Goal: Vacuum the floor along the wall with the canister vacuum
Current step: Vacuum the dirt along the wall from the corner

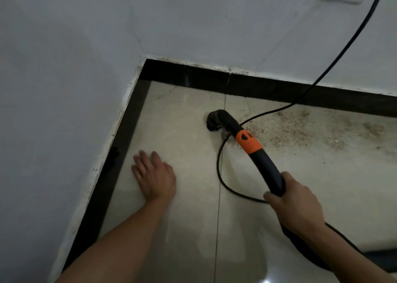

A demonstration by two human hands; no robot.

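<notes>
Head view: right hand (pixel 297 205) grips the curved black vacuum handle (pixel 268 173); its nozzle (pixel 212 121) sits on the tiled floor (pixel 182 229) near the corner, at the edge of a dusty patch (pixel 300 130). Left hand (pixel 153 176) rests flat on the floor, fingers extended. Power cord (pixel 335 59) loops beside the nozzle
</notes>
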